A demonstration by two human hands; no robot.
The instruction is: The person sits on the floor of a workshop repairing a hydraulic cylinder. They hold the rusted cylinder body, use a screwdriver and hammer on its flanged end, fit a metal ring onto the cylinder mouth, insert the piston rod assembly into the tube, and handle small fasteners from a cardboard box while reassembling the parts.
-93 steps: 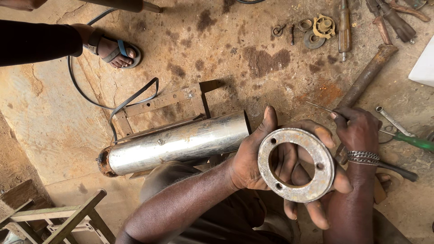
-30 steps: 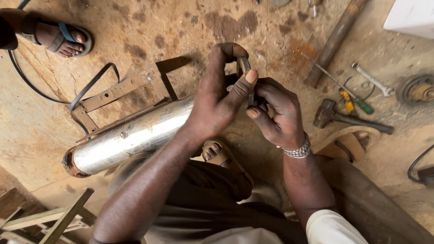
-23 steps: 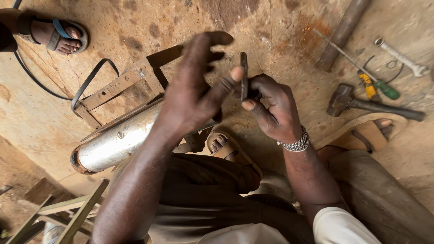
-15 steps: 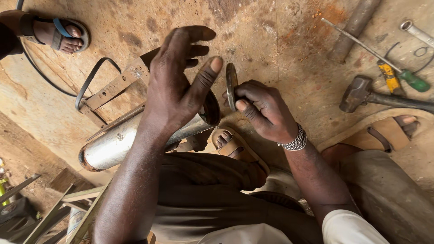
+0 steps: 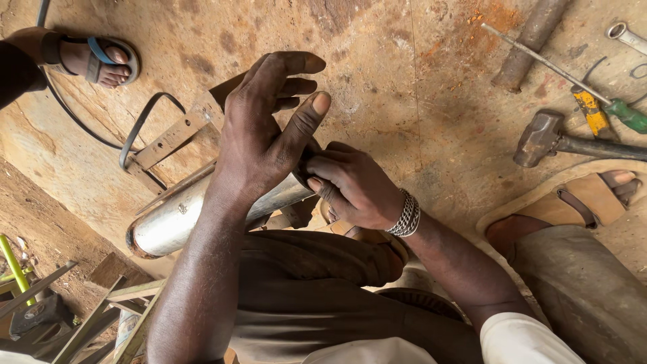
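Step in hand, by look – fitting part onto near end of steel tube [image 5: 189, 216]

Left hand [image 5: 259, 138] over tube end, fingers spread wide, holding nothing

Right hand [image 5: 354, 185] beside tube end, fingers curled tight – content hidden, cannot tell

Next move likely needs square seating on tube end

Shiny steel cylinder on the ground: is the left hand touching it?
Touching. The head view shows the left hand with its palm pressed over the shiny steel cylinder's end.
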